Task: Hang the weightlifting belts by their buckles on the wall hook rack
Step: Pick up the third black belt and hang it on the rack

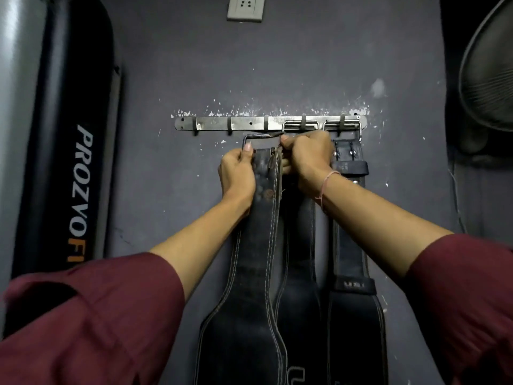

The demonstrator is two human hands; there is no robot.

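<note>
1. Maroon sleeves [91,315] are filling the bottom corners of the frame, and both bare forearms are reaching up toward the grey wall [172,65].
2. I am watching the left hand [237,173] gripping the left edge of a dark stitched belt [258,245] near its top, with the thumb lying over the front and the fingers curling behind.
3. The right hand [308,154] is curling into a fist at the belt's top right corner and gripping the right end of its metal buckle [261,136]. A pink thread [327,184] is circling that wrist.
4. That buckle is sitting at the centre of the frame, just under the hook rack [244,124] and beneath the third hook from the left. I cannot tell whether it is touching the hook.
5. From the two hands, the belt is hanging straight down and widening toward the bottom edge of the frame.
6. Just to its right, a middle belt [299,259] is hanging partly behind the right hand, with a far belt [349,245] beside it. Their steel loops [301,125] are resting over the fourth and fifth hooks.
7. A black punching bag [69,134] is running down the left side of the frame.
8. A wall socket [245,8] is showing at top centre, and a fan [488,73] is showing at the right edge.
</note>
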